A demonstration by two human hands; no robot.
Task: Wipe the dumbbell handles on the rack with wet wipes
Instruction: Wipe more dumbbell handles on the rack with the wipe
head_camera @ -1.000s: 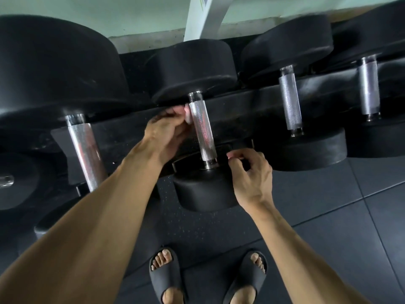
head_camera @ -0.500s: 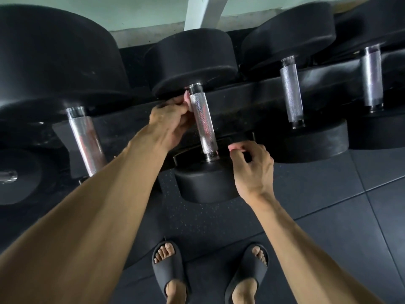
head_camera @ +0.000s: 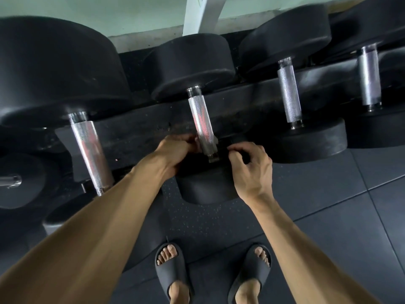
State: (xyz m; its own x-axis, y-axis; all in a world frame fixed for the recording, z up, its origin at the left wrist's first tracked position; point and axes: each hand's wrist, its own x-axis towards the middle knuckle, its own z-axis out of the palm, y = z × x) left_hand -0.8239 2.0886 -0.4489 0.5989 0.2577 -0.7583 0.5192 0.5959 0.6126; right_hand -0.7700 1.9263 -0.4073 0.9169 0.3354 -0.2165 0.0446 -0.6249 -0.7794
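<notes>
Several black dumbbells with knurled silver handles lie on the dark rack (head_camera: 135, 137). My left hand (head_camera: 177, 148) is at the lower end of the middle dumbbell handle (head_camera: 198, 115), its fingers curled round the bar from the left with a wet wipe (head_camera: 215, 142), of which only a small pale edge shows at the bar's right side. My right hand (head_camera: 249, 165) is just right of that end, above the near head (head_camera: 203, 189), fingers curled and thumb and forefinger pinched together at the dumbbell's dark edge. What it pinches is hard to make out.
Neighbouring handles stand to the left (head_camera: 89, 150) and right (head_camera: 289, 93), with another further right (head_camera: 370, 77). A white post (head_camera: 201, 14) rises behind the rack. My feet in dark sandals (head_camera: 173, 270) stand on the black rubber floor tiles (head_camera: 328, 216).
My left hand has slid with the wipe from the top of the middle handle down to its lower end. My right hand has stayed by the near head.
</notes>
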